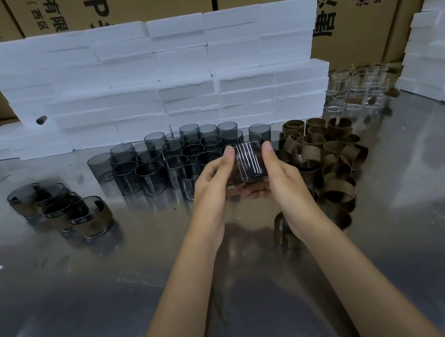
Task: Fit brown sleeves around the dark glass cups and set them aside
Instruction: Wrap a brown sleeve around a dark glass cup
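Observation:
Both hands hold one dark glass cup [248, 162] above the steel table, in the middle of the view. My left hand [213, 181] grips its left side with the thumb up by the rim. My right hand [281, 174] grips its right side the same way, and fingers curl beneath the cup. A brown sleeve seems to sit low on the cup, partly hidden by my fingers. Several bare dark cups [160, 158] stand just behind. A heap of brown sleeves [332, 156] lies to the right. Several sleeved cups [63, 209] stand at the left.
Stacked white foam blocks [168, 78] form a wall behind the cups, with cardboard cartons [363, 2] behind them. Clear glass beakers [355, 88] stand at the back right. One loose sleeve [285, 229] lies under my right wrist. The reflective steel table [91, 292] stretches toward me.

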A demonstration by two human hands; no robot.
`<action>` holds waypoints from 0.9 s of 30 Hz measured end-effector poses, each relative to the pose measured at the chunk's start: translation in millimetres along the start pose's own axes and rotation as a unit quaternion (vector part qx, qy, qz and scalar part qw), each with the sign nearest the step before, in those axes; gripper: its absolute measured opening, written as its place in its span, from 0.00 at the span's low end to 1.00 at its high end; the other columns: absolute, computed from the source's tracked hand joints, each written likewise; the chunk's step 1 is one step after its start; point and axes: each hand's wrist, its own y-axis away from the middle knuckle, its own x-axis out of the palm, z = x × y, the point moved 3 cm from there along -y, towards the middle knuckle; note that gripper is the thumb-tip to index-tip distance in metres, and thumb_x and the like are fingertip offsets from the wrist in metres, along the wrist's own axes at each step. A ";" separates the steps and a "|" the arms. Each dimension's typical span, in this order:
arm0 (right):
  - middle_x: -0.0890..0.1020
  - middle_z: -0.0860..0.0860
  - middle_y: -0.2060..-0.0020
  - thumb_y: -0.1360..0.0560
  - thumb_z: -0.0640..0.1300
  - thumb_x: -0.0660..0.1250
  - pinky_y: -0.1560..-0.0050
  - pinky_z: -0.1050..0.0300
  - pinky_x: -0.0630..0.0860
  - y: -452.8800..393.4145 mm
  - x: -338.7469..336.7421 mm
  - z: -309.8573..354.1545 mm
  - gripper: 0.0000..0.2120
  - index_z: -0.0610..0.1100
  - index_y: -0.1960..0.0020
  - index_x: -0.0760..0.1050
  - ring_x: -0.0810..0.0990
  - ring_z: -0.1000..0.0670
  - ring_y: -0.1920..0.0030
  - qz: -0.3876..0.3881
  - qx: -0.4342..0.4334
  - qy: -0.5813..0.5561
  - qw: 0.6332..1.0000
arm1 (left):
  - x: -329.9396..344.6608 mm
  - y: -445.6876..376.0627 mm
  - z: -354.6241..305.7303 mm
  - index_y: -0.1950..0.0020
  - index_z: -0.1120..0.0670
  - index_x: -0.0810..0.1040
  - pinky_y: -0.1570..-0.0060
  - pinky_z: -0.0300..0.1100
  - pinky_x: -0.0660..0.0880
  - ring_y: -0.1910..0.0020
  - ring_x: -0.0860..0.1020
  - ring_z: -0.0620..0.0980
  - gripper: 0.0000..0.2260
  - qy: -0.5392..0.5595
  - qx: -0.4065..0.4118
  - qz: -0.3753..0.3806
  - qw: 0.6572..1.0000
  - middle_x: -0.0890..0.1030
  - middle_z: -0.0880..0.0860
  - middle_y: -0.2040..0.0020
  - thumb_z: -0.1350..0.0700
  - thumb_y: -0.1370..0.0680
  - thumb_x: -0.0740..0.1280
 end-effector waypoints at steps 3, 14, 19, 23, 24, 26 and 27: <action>0.88 0.42 0.55 0.15 0.56 0.55 0.52 0.49 0.83 0.0 -2.7 0.1 0.22 0.45 0.43 0.83 0.87 0.43 0.56 -0.014 0.000 -0.004 1.000 | 0.4 1.6 -3.7 0.36 0.57 0.81 0.49 0.48 0.76 0.48 0.82 0.54 0.25 0.016 -0.006 0.031 0.999 0.85 0.59 0.42 0.38 0.22 0.68; 0.87 0.43 0.48 0.17 0.54 0.63 0.47 0.56 0.83 -4.3 -6.0 -5.0 0.18 0.40 0.41 0.81 0.87 0.47 0.45 0.029 0.095 -0.176 0.979 | -1.6 -0.4 -9.1 0.30 0.51 0.78 0.41 0.40 0.76 0.37 0.81 0.45 0.25 0.004 0.048 0.058 0.997 0.84 0.47 0.37 0.58 0.28 0.62; 0.88 0.42 0.51 0.17 0.52 0.62 0.52 0.56 0.84 -8.9 -9.6 -6.9 0.16 0.39 0.43 0.80 0.88 0.48 0.50 0.040 0.134 -0.259 0.956 | 1.6 3.4 -11.8 0.31 0.47 0.78 0.32 0.44 0.72 0.33 0.79 0.46 0.24 -0.003 0.070 0.099 0.993 0.83 0.45 0.36 0.59 0.27 0.67; 0.88 0.42 0.51 0.16 0.50 0.61 0.52 0.55 0.84 -10.5 -12.7 -9.8 0.15 0.40 0.42 0.81 0.88 0.48 0.52 0.028 0.150 -0.297 0.943 | 5.7 7.7 -12.3 0.27 0.50 0.75 0.34 0.39 0.74 0.32 0.78 0.44 0.27 -0.031 0.082 0.126 0.988 0.82 0.47 0.34 0.66 0.24 0.72; 0.88 0.42 0.51 0.16 0.50 0.61 0.51 0.55 0.83 -10.6 -13.4 -10.1 0.15 0.40 0.42 0.81 0.88 0.48 0.51 0.028 0.150 -0.297 0.943 | 6.9 8.3 -12.5 0.27 0.51 0.74 0.36 0.36 0.75 0.34 0.79 0.43 0.27 -0.037 0.086 0.126 0.988 0.82 0.49 0.34 0.68 0.24 0.72; 0.87 0.42 0.50 0.16 0.50 0.62 0.50 0.56 0.83 -10.5 -14.8 -11.0 0.15 0.40 0.43 0.81 0.87 0.48 0.50 0.027 0.148 -0.288 0.946 | 7.9 8.9 -12.9 0.28 0.55 0.74 0.41 0.33 0.76 0.37 0.80 0.42 0.27 -0.047 0.095 0.114 0.988 0.83 0.50 0.36 0.70 0.25 0.73; 0.87 0.41 0.49 0.17 0.50 0.63 0.49 0.56 0.82 -10.5 -15.0 -11.4 0.15 0.39 0.43 0.81 0.87 0.48 0.49 0.026 0.147 -0.280 0.948 | 8.1 9.0 -13.1 0.30 0.56 0.75 0.44 0.33 0.76 0.38 0.81 0.43 0.26 -0.053 0.102 0.104 0.988 0.83 0.51 0.37 0.69 0.26 0.74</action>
